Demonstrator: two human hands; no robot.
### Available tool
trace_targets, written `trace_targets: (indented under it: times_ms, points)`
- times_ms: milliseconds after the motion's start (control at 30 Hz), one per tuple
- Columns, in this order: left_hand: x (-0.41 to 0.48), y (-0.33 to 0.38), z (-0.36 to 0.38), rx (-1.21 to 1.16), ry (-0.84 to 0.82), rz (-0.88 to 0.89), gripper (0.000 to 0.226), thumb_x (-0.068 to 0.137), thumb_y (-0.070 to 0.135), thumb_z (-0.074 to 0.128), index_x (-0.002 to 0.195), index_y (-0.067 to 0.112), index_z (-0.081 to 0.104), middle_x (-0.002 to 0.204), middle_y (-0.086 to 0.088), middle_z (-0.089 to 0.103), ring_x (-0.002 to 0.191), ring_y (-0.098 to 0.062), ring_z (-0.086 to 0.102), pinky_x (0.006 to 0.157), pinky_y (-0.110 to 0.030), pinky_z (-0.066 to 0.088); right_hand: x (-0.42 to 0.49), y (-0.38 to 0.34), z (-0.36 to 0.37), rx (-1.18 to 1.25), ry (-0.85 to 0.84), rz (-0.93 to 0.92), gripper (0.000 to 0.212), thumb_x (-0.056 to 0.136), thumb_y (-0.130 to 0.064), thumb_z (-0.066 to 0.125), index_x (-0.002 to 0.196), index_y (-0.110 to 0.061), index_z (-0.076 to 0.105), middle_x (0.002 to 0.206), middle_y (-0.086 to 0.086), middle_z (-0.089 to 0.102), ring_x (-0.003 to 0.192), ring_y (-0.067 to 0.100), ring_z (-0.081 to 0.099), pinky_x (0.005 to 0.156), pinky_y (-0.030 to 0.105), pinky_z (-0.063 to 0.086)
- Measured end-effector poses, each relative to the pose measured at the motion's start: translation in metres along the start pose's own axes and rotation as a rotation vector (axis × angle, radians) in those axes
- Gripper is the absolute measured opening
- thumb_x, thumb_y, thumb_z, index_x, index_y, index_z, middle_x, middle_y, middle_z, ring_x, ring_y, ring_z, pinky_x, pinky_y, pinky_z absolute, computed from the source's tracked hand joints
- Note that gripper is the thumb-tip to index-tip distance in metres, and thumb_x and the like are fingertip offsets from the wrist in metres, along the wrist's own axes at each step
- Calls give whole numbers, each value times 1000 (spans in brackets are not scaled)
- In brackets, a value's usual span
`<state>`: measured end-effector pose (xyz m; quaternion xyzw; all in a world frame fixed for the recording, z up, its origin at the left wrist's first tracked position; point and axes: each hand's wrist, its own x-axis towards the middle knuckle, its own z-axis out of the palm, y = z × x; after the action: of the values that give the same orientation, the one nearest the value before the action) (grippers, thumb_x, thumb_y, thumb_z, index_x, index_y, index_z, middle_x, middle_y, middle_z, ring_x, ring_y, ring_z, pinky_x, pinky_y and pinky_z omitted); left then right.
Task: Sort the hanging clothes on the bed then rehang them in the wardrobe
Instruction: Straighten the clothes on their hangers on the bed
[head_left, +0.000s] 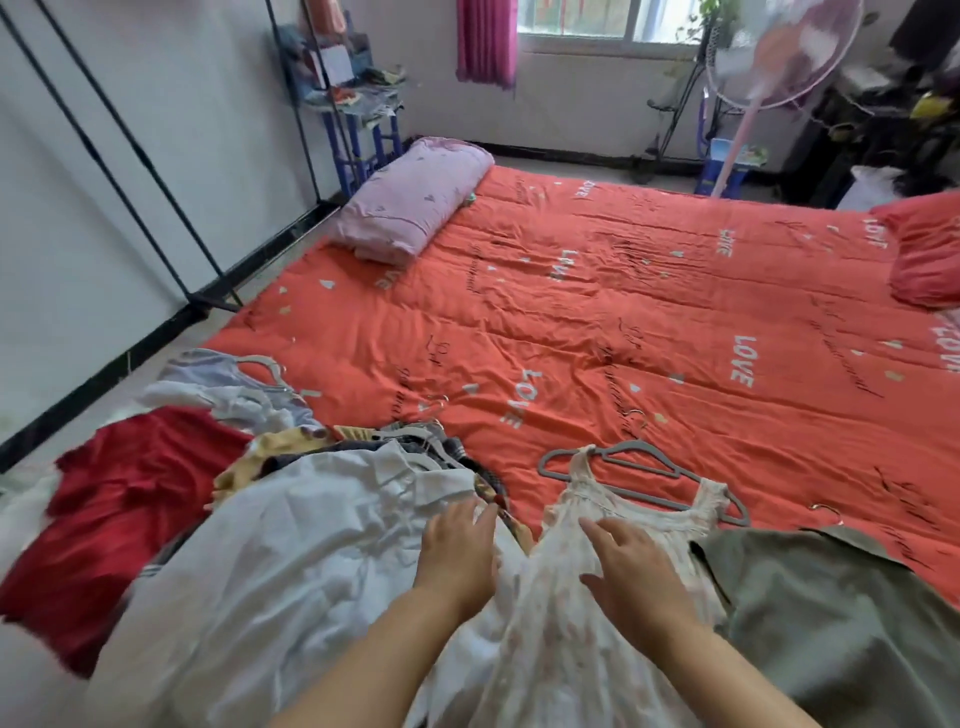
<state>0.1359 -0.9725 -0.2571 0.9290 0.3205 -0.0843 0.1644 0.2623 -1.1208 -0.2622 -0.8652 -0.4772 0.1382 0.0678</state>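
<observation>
Across the red quilt (623, 322) sorting is judged as barely being begun: a cream dress (550, 623) on its grey hanger (649, 457) is being smoothed at six o'clock by the flat, spread right hand (634, 571), the heaped clothes (291, 519) at eight o'clock are being touched by the straight-fingered left hand (457, 551), and nothing is yet being rehung on the black rack (135, 150) at ten o'clock.

Home bedroom. A wide, orange-covered bed (623, 322) fills the centre, with a pillow (924, 254) at the right edge and folded bedding (415, 200) at upper left. A window (597, 18) and standing fan (784, 49) line the top. Clothes (311, 519) on hangers (644, 470) lie at lower left.
</observation>
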Motion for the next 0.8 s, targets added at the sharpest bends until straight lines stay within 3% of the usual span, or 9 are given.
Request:
trace_targets:
  times_ms: [100, 367, 800]
  points:
    - [-28, -75, -23, 12, 29, -35, 58, 94, 32, 47, 145, 21, 21, 153, -3, 18, 140, -22, 17, 112, -36, 16, 13, -80, 9, 5, 1, -42, 63, 92, -37, 54, 147, -28, 25, 145, -4, 36, 132, 18, 34, 106, 28, 28]
    - [-79, -236, -66, 36, 20, -145, 57, 95, 29, 45, 145, 20, 20, 151, -3, 20, 138, -23, 19, 111, -37, 17, 50, -251, 40, 26, -70, -147, 63, 93, -39, 52, 147, -28, 23, 146, -5, 35, 132, 18, 33, 107, 28, 28]
    - [-60, -377, -96, 85, 33, -343, 57, 95, 25, 44, 146, 19, 20, 149, -2, 23, 138, -20, 19, 113, -36, 12, 167, -369, 70, 9, -242, -330, 62, 94, -38, 50, 148, -24, 22, 146, -2, 35, 132, 19, 33, 107, 30, 30]
